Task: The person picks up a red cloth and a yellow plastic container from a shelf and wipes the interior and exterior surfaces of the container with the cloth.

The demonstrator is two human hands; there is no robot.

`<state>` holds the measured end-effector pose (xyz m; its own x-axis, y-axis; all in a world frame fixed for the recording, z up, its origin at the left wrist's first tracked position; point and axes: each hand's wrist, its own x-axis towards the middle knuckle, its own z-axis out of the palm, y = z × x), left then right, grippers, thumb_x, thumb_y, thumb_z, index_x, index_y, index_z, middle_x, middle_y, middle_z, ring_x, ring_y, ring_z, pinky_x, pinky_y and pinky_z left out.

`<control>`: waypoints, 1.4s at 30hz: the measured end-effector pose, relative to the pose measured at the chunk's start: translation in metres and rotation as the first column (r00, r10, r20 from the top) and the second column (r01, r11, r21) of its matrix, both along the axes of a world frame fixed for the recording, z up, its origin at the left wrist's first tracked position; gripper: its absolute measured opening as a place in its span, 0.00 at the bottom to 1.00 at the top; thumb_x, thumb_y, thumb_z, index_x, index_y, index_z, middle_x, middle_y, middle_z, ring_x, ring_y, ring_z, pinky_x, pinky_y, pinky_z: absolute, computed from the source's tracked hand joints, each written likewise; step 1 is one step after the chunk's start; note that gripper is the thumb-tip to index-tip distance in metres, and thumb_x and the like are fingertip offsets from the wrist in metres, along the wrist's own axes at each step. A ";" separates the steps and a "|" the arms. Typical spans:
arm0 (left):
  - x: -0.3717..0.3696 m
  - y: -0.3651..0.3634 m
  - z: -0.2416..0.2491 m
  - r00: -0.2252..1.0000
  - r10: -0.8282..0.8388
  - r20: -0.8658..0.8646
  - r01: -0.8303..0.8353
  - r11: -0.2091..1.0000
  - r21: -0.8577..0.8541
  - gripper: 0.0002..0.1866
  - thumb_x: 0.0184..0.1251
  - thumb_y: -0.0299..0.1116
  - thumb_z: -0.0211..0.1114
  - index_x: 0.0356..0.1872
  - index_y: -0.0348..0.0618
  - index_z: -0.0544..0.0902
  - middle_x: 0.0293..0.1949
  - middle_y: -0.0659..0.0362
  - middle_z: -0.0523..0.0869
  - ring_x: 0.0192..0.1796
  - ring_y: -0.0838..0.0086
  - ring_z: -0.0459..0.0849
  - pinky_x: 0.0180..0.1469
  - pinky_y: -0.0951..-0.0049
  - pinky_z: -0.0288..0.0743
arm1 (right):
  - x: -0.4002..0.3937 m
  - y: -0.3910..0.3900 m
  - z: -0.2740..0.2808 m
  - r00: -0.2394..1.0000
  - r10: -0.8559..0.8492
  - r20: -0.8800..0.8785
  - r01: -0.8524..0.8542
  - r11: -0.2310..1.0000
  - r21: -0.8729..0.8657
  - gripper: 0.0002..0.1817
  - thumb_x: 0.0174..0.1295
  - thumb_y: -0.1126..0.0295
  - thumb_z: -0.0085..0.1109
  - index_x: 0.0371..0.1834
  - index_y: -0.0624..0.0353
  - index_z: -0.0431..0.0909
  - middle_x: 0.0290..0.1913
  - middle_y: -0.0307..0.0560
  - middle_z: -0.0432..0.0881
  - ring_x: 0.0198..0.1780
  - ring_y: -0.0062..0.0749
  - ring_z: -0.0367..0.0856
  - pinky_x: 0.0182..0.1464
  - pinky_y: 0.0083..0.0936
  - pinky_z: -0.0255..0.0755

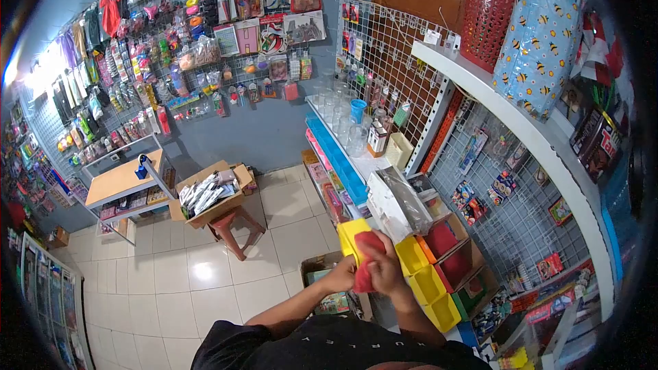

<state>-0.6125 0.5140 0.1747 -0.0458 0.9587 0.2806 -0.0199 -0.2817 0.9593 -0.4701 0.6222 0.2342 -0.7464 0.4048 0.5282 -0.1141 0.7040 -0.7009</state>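
A yellow plastic tray [350, 231] is held up in front of my chest, tilted. My left hand [337, 277] is closed at its lower end, partly hidden by the cloth. My right hand [387, 268] is closed around a red cloth [367, 279], which is bunched against the tray. Just right of my right hand, a row of yellow bins [428, 284] sits on the shelf. An open cardboard box [312, 265] with packaged goods stands below my hands.
Ahead is a shelf with a blue tray [337, 157], clear glasses [355, 140] and a white box [392, 202]. A red-brown stool [236, 229] carries a carton [194, 214] of packets. A white shelf [541, 137] curves overhead at right, bearing a red basket [482, 24].
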 end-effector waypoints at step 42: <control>-0.012 0.006 0.023 0.666 0.462 0.586 -0.308 0.885 -0.349 0.39 0.83 0.64 0.31 0.63 0.37 0.75 0.55 0.51 0.83 0.55 0.68 0.82 0.60 0.67 0.77 | -0.006 -0.039 -0.012 0.984 -0.037 0.173 0.036 0.999 0.004 0.34 0.71 0.64 0.61 0.79 0.54 0.64 0.72 0.72 0.67 0.73 0.68 0.67 0.73 0.48 0.64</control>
